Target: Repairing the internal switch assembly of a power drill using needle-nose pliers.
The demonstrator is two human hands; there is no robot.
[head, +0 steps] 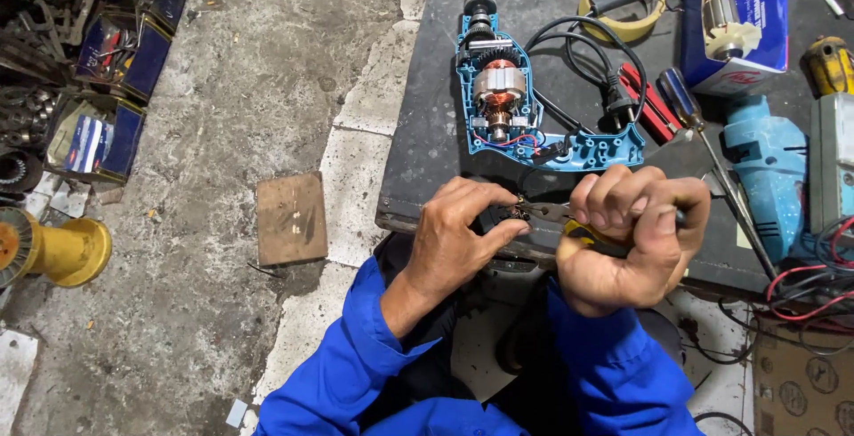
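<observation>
My left hand (pixel 458 236) pinches a small dark part (pixel 509 215) at the near edge of a black work board (pixel 436 133). My right hand (pixel 633 240) is clenched around yellow-handled pliers (pixel 556 213), whose jaws bite on that part. Both sleeves are blue. Just beyond my hands lies an opened teal drill half-shell (pixel 511 107) with its copper-wound motor exposed, its black cord (pixel 578 53) looped beside it.
A red-handled tool (pixel 648 102), a blue-handled screwdriver (pixel 703 133), the other teal drill shell (pixel 769 173), a blue box holding a rotor (pixel 738 18) and a tape roll (pixel 623 0) lie right. A wooden block (pixel 292 218), a yellow spool (pixel 62 249) and parts boxes (pixel 98 71) sit on concrete.
</observation>
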